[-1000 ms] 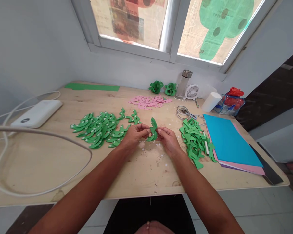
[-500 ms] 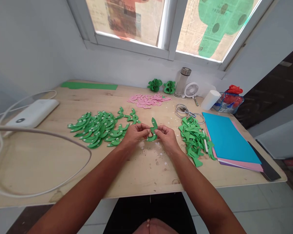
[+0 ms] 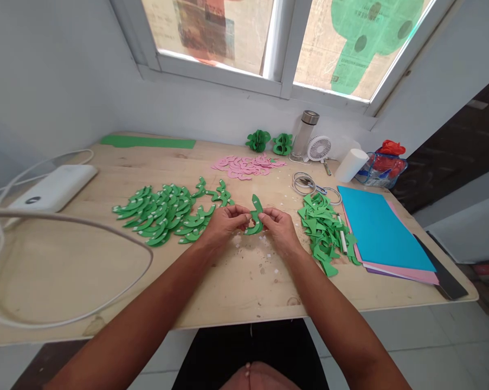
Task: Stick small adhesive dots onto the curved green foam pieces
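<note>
Tabletop is free between the forearms, while 2 green piles flank the hands.

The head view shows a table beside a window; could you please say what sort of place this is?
Probably a small craft workspace: green cut-outs, pink cut-outs and coloured sheets lie on the table.

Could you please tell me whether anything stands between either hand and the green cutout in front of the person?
Nothing visible does: the left hand and right hand both hold the green cutout at its sides. Small white scraps lie nearby on the table.
</note>
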`<state>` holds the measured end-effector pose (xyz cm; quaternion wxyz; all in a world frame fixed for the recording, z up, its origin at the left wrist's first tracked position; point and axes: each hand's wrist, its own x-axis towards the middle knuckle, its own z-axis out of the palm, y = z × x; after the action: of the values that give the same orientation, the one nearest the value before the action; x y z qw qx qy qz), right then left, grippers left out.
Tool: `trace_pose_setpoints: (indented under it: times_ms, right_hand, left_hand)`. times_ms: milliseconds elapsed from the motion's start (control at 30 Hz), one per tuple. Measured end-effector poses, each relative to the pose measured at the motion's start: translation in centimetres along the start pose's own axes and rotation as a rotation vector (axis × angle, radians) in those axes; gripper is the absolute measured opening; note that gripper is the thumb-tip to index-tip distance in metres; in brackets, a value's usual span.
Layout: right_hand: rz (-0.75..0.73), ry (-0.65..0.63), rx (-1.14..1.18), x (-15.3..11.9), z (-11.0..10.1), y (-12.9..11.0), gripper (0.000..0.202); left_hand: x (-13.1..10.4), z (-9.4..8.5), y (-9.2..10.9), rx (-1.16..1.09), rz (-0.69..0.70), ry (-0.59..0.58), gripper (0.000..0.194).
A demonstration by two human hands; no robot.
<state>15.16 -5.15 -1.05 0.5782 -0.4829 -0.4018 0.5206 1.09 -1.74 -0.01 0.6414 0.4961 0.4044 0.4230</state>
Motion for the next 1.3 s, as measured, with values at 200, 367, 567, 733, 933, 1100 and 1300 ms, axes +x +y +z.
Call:
trace_pose_setpoints:
  times_ms: [200,367,567,733,933,1100,1300]
  right_hand:
    - [0.013,0.015,0.026,0.06,-0.04,0.11,0.022]
    - [0.016,0.031,0.019,0.07,-0.08,0.18,0.025]
    - [0.022,0.034,0.063,0.04,-0.01,0.07,0.027]
    - [0.012,0.018,0.089,0.05,-0.1,-0.13,0.028]
    - [0.005,0.001,0.047,0.32,-0.41,0.11,0.026]
    - [0.011,0.016,0.041,0.35,-0.29,0.14,0.028]
    - [-0.017,-0.002,0.024,0.28,-0.34,0.16,0.027]
  left_hand:
    - [-0.09,0.06,0.1,-0.017,-0.016,-0.009,0.015]
    - [-0.22,0.21,0.24,-0.02,-0.028,-0.014,0.016]
    - [0.04,0.15,-0.01,-0.1,-0.054,-0.039,0.018]
    - [0.29,-0.1,-0.32,-0.17,-0.077,-0.048,0.018]
    - [0.4,-0.3,-0.47,-0.192,-0.093,-0.055,0.02]
    - [0.28,-0.22,-0.37,-0.204,-0.104,-0.069,0.018]
    - [0.14,-0.15,-0.18,-0.203,-0.11,-0.084,0.018]
